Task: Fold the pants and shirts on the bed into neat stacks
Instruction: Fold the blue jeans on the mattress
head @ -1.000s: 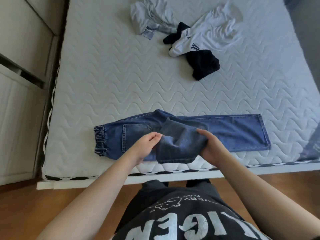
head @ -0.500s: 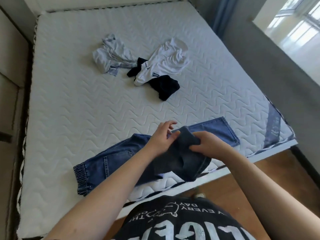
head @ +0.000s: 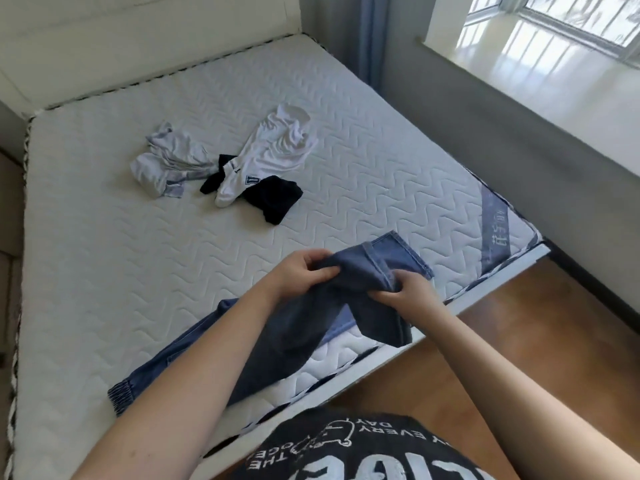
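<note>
Blue jeans point(head: 304, 334) lie along the near edge of the white quilted mattress point(head: 104, 258), elastic waistband at the lower left. My left hand point(head: 304, 275) and my right hand point(head: 405, 292) both grip a bunched fold of the denim and hold it a little above the bed, near the hem end. Part of the fold hangs over the mattress edge. Further back lie a crumpled pale grey garment point(head: 166, 164), a white shirt with a dark emblem point(head: 273, 150) and a black garment point(head: 273, 199), all loose and unfolded.
A white headboard point(head: 138, 39) closes the far end of the bed. A grey wall below a bright window point(head: 554, 39) runs along the right side. Wooden floor point(head: 519, 341) lies between the bed and that wall. Cabinets stand at the left edge.
Both hands have carried the bunched denim up and to the right, toward the hem end of the jeans. The camera has swung up and right, bringing the window and headboard into view.
</note>
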